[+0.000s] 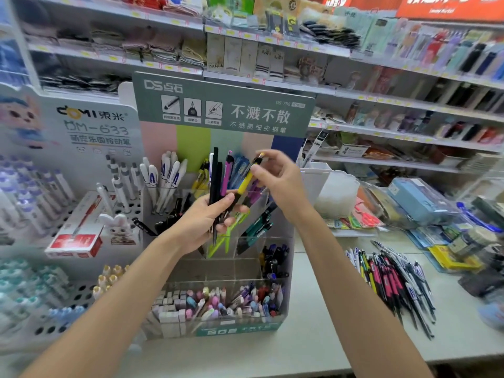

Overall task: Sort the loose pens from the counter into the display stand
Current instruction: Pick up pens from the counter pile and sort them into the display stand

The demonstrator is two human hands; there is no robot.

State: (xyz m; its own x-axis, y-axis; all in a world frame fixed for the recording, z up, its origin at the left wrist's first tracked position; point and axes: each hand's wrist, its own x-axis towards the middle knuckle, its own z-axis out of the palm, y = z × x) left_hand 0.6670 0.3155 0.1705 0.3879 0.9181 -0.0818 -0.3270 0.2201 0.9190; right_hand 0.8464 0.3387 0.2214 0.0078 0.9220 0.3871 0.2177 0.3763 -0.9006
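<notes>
Gripping pen bundle (215,175) upright in L hand (207,216); R hand (278,175) pinching yellow pen (245,181) near its top, axis steeply tilted, display stand (218,268) compartments just below. Loose pens (392,279) on bench (313,336), R side.

Yellow-black pen (244,184), perhaps pink-black pen (227,173)
</notes>
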